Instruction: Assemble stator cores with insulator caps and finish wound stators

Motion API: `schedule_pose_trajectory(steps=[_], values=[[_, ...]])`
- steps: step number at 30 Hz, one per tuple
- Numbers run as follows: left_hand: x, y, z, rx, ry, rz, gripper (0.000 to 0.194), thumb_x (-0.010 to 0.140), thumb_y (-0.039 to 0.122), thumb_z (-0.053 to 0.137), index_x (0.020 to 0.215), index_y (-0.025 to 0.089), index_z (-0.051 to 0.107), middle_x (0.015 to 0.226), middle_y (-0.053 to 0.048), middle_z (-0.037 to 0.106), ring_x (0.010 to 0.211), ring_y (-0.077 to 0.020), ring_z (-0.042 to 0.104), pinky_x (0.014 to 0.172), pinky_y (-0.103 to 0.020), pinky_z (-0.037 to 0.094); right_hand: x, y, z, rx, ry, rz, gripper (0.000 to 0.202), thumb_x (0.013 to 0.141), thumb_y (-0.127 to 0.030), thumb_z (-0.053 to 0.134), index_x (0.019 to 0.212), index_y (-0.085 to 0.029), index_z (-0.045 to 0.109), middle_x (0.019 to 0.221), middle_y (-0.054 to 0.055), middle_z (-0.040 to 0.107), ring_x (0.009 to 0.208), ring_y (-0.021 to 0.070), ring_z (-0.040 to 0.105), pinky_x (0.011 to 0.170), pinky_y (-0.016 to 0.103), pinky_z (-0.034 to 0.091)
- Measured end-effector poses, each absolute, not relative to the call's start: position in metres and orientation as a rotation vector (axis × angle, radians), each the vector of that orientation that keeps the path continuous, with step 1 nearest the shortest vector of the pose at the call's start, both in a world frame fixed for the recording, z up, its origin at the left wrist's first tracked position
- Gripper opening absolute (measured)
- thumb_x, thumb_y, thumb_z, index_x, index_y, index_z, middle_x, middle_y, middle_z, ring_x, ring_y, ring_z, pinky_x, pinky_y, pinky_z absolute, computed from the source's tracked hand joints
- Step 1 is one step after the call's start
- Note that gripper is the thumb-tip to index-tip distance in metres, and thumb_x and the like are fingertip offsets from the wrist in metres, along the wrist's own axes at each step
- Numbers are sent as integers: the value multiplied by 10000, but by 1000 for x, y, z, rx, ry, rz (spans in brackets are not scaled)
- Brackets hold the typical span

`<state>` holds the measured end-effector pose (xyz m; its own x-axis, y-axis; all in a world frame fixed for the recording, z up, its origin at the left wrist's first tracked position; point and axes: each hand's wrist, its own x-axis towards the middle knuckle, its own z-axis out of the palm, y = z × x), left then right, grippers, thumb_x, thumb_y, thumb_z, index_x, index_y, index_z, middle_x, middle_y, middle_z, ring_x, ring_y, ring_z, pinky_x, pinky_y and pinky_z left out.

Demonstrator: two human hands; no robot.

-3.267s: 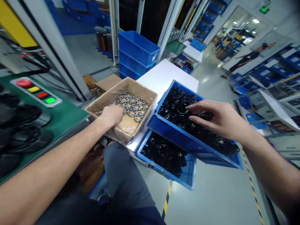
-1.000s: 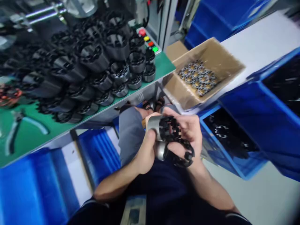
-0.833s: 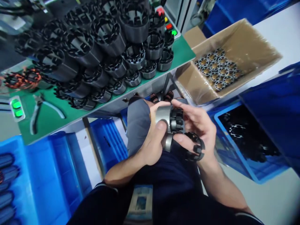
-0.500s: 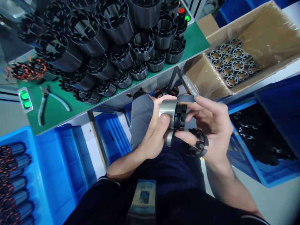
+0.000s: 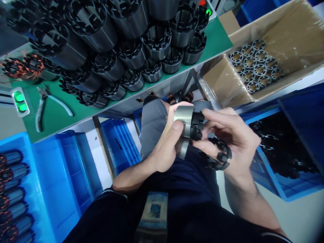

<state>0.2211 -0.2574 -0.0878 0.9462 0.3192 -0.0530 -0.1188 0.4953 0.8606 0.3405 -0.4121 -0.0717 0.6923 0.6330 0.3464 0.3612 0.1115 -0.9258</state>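
Note:
My left hand (image 5: pixel 168 143) is closed around a silver metal stator core (image 5: pixel 184 116), thumb pressed on its side. A black toothed plastic ring (image 5: pixel 196 125) sits against the core's right end. On that ring's rim rest the fingertips of my right hand (image 5: pixel 227 135), curled with index finger above and thumb below. A second black toothed ring (image 5: pixel 224 157) hangs around my right thumb. The inside of the core is turned away from view.
Stacked stator cores with black ends (image 5: pixel 106 67) fill the green bench (image 5: pixel 217 37). Pliers (image 5: pixel 42 108) lie at its left, near copper-wound stators (image 5: pixel 32 65). A cardboard box (image 5: pixel 222 79) holds bare cores. Blue bins (image 5: pixel 288 197) stand right, with black parts, and left.
My right index finger has come down onto the black ring's upper rim, and the hand has shifted slightly right. My left hand keeps its hold on the core. The view has shifted slightly.

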Motion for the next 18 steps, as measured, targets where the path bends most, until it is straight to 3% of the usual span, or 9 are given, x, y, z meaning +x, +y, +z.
schedule_pose_trajectory(steps=[2,5,9,13,18], values=[[218,-257,-89,975,180,249,598,1239,696,476,1673,292,548,1412,-142,830,1317,-402,839,954,-510,736,340,-411,-70,-1509,-870,266,770,867,-307,1133,1577,-410,853,1289,64,815,849,197,769,685,369,738],[214,-257,-92,1037,283,289,638,1221,742,535,1670,294,605,1447,-122,818,1387,-395,804,1099,-536,715,340,-411,-66,-1507,-911,302,848,854,-299,1141,1631,-401,817,1610,96,763,870,188,793,663,367,764],[215,-260,-90,1004,327,367,654,1219,787,515,1656,312,620,1454,-102,810,1426,-388,788,1211,-570,668,339,-410,-69,-1493,-918,257,930,883,-217,1110,1707,-450,748,1457,64,823,840,183,766,661,364,752],[217,-260,-82,1006,297,291,600,1237,730,515,1644,298,601,1431,-103,813,1339,-368,816,1086,-515,681,338,-408,-72,-1512,-915,195,819,888,-191,1103,1619,-432,824,1365,54,827,861,177,748,675,354,719],[215,-246,-79,1106,150,248,564,1238,701,522,1644,311,554,1410,-108,795,1075,-302,808,931,-470,643,340,-410,-66,-1533,-893,171,770,875,-248,1128,1572,-425,854,1239,39,827,822,166,731,626,340,675]])
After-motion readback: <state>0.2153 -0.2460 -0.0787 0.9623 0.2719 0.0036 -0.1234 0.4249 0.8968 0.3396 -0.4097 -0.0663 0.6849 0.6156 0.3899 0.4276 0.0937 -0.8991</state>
